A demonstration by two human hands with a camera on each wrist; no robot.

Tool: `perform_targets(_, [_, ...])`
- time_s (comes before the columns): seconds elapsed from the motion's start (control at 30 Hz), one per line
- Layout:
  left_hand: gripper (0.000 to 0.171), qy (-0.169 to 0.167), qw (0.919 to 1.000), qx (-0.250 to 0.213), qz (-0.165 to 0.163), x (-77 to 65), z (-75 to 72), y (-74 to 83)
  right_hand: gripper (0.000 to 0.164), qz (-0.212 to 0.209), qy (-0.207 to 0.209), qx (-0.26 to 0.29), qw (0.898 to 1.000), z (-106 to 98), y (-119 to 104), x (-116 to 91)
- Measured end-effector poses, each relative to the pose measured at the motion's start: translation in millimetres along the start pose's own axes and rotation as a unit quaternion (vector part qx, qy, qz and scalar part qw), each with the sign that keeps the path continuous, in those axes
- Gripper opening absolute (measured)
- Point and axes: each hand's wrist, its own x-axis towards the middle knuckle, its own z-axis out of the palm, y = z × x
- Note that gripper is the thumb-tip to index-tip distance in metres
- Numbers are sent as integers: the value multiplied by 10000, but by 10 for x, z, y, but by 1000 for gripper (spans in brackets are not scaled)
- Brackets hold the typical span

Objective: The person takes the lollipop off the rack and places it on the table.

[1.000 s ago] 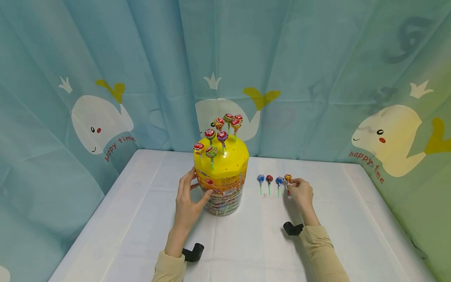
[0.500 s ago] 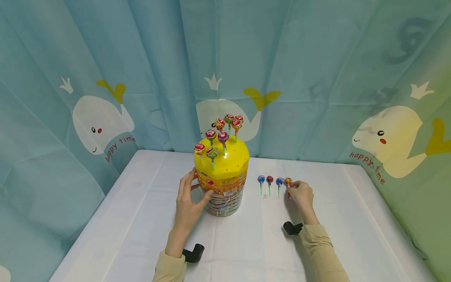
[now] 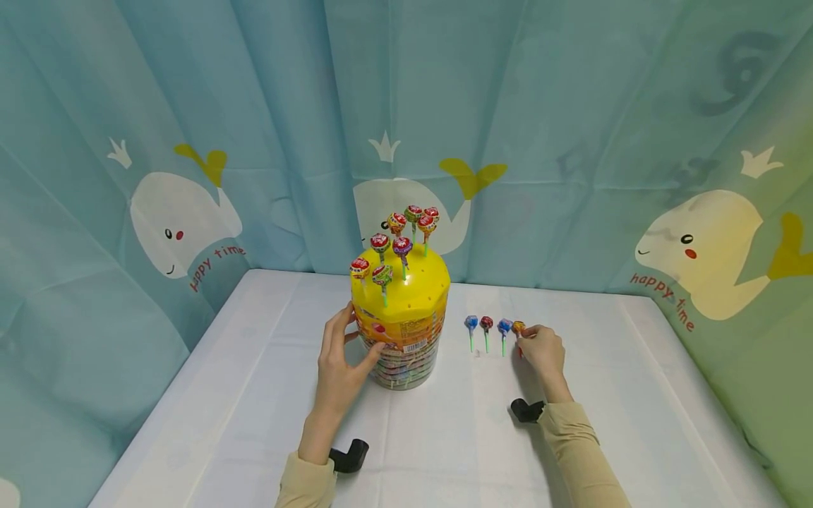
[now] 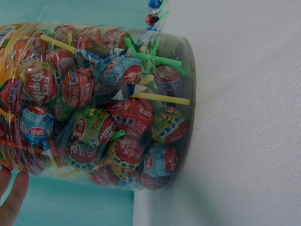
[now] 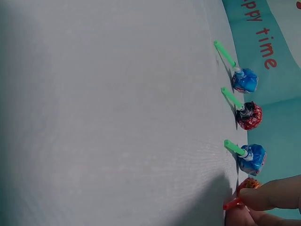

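Observation:
A clear round jar (image 3: 406, 365) under a yellow domed lid (image 3: 419, 289) stands upright on the table. Several wrapped lollipops (image 3: 402, 245) rise from holes in that lid. My left hand (image 3: 339, 372) holds the jar by its left side, thumb across the front; the left wrist view shows the jar packed with lollipops (image 4: 127, 115). To the right, my right hand (image 3: 543, 353) pinches an orange-wrapped lollipop (image 5: 248, 184) with a red stick (image 5: 232, 203), low at the table, its wrapper partly behind the fingers. Beside it lie two blue lollipops (image 5: 252, 159) and a dark red lollipop (image 5: 249, 116), all with green sticks.
A white cloth covers the table (image 3: 438, 437). Behind it and at both sides hangs a blue-green curtain (image 3: 540, 106) printed with whales. Black curved pieces (image 3: 348, 456) show at both wrists.
The orange lollipop's head has shifted very slightly under my right fingers. My left hand and the jar keep their place.

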Motion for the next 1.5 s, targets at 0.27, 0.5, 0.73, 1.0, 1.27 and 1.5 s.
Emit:
perform_targets(0.27, [87,35,9999,-45,99,10,3,-1,25,-67,166,-44,9998,-1,25,-27])
perform_targets(0.5, [87,65,9999,-66,61,5,6,-7,27,12,143,58,9999,-10,58,-67])
perform_targets(0.73, [85,68,9999,-20,105,4,8,-12,33,-118,264,275,9992,-75,2,-163])
perform_targets(1.0, [85,18,10000,3,19,-2,4,-11,30,-491,644,704,9942,-157,-248,-275])
perform_targets(1.27, [84,-55,9999,-23,-126,-4,0,12,27,-1131,1031,1157,9814,-306,-554,-438])
perform_targets(1.5, [85,-69,9999,-16,-153,4,-2,17,28,-1564,1154,1493,9695,-467,-853,-570])
